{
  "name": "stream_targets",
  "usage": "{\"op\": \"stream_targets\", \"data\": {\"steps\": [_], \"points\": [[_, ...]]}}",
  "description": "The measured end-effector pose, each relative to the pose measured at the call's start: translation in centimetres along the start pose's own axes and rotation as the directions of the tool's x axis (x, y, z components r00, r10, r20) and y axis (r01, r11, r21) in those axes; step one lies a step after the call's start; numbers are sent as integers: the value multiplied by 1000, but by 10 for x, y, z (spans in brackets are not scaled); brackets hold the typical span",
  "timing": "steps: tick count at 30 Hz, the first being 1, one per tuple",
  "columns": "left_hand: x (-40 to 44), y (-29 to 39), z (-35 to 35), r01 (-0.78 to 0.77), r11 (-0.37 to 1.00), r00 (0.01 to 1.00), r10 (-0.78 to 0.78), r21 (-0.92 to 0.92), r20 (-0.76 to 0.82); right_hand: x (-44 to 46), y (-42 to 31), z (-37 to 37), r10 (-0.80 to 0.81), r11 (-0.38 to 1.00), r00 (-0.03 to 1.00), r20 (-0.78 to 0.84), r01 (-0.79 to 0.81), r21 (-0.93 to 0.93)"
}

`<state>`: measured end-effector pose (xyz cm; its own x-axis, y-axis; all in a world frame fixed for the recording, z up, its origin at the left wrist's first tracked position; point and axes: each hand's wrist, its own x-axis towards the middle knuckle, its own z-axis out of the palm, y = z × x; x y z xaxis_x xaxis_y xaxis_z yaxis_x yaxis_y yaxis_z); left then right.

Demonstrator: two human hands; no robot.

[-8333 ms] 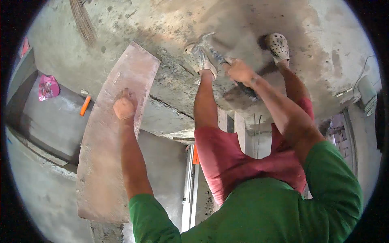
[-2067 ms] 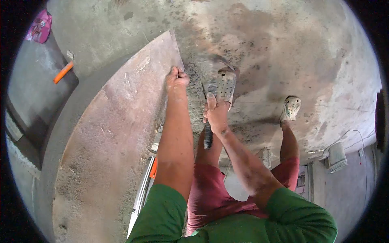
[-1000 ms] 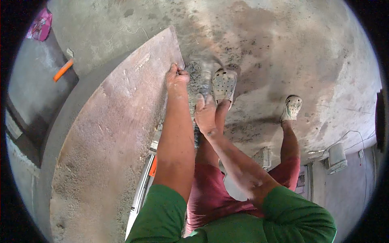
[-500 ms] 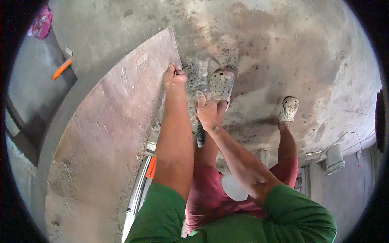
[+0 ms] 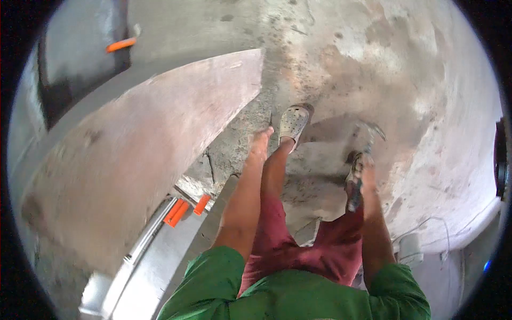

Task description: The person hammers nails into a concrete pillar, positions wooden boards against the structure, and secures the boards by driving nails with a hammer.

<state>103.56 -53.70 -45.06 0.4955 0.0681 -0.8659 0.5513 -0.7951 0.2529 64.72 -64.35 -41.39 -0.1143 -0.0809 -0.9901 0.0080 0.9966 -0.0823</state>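
Observation:
My right hand (image 5: 364, 173) is wrapped round the handle of a claw hammer (image 5: 369, 137), above the right shoe, with the hammer's head blurred by motion. My left hand (image 5: 261, 138) is off the board, near the beige clog (image 5: 294, 121) on my left foot. Its fingers are smeared, and I cannot make out whether they hold anything. The long, curved-edge board (image 5: 154, 128), dusty and reddish, lies to the left of my left hand, its pointed end toward the top centre.
At the upper left lies an orange-handled tool (image 5: 121, 45). Metal bars (image 5: 152, 229) and orange pieces (image 5: 176, 212) sit below the board's right edge. A grey bucket-like object (image 5: 410, 248) with a cable is at the lower right. Stained concrete floor (image 5: 405, 80) surrounds my feet.
My left hand has let go of the board's edge and moved right and down. My right hand has carried the hammer right, away from the board. The view has turned.

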Motion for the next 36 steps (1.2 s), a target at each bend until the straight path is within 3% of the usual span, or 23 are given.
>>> {"op": "stream_targets", "data": {"steps": [2, 3, 5, 6, 7, 9, 10, 12, 14, 15, 17, 18, 19, 20, 22, 23, 24, 25, 26, 28, 30, 34, 36], "points": [[-18, -30, -27, -104, 972, 992, 115, 212, -43, 9, 10, -87, -116, 966, 993, -19, 108, -233], [-48, -24, -39, -119, 976, 989, 133, 180, -67, 14, 15, -131, -173, 926, 985, -28, 153, -347], [-118, -8, -70, -165, 934, 982, 186, 317, -37, 18, 23, -217, -531, 546, 837, 131, 457, -703], [-127, -24, -90, -180, 943, 977, 205, 280, -65, -45, -5, -220, -240, 764, 970, -34, 167, -623], [-118, -60, -112, -414, 817, 889, 458, 402, -17, -56, -2, -249, -287, 664, 958, -18, 185, -725], [-105, -125, -147, -610, 631, 729, 684, 480, 27, -41, 28, -347, -292, 416, 955, 58, 182, -891], [-100, -154, -162, -637, 636, 697, 716, 437, -26, -44, 25, -379, -243, 268, 965, 101, 167, -949], [-140, -173, -173, -675, 646, 656, 746, 358, -109, -124, 4, -377, -141, 433, 990, -29, 36, -900], [-212, -163, -187, -478, 507, 689, 723, 717, -51, -146, -9, -413, -146, 145, 964, 223, 244, -959], [-218, -180, -199, -487, 525, 680, 729, 698, -73, -158, -17, -427, -141, 37, 941, 306, 314, -949], [-270, -171, -209, -380, 431, 688, 723, 818, -62, -192, -30, -432, -150, 299, 987, 61, 104, -949], [-294, -162, -215, -298, 329, 674, 738, 896, -46, -204, -43, -430, -177, 288, 982, 69, 119, -950], [-315, -154, -226, -189, 186, 629, 777, 964, -27, -214, -54, -429, -193, 160, 965, 178, 210, -965], [-333, -142, -238, -91, 90, 580, 814, 992, -21, -228, -62, -425, -198, 159, 968, 156, 189, -969], [-332, -128, -269, -225, 257, 517, 849, 940, -108, -254, -80, -417, -208, 159, 972, 113, 148, -976], [-325, -117, -289, -363, 366, 464, 868, 857, -174, -276, -84, -394, -274, 271, 962, 10, 87, -959], [-319, -104, -307, -490, 437, 405, 880, 754, -248, -285, -93, -379, -319, 264, 946, 61, 150, -953], [-377, -61, -314, -610, 702, 590, 712, 367, -381, -296, -97, -371, -357, 253, 928, 104, 203, -946], [-443, -14, -321, -601, 792, 728, 486, -109, -484, -308, -101, -361, -389, 290, 917, 86, 211, -933], [-473, 24, -345, -700, 707, 658, 583, -101, -477, -334, -106, -328, -437, 318, 897, 64, 221, -922], [-490, 58, -357, -803, 595, 515, 669, -29, -535, -344, -116, -303, -495, 304, 862, 106, 286, -909], [-514, 110, -365, -804, 594, 508, 717, 36, -477, -360, -130, -263, -525, 299, 832, 178, 376, -877], [-496, 125, -360, -729, 675, 574, 694, 115, -434, -361, -140, -246, -527, 280, 830, 183, 373, -885]]}}
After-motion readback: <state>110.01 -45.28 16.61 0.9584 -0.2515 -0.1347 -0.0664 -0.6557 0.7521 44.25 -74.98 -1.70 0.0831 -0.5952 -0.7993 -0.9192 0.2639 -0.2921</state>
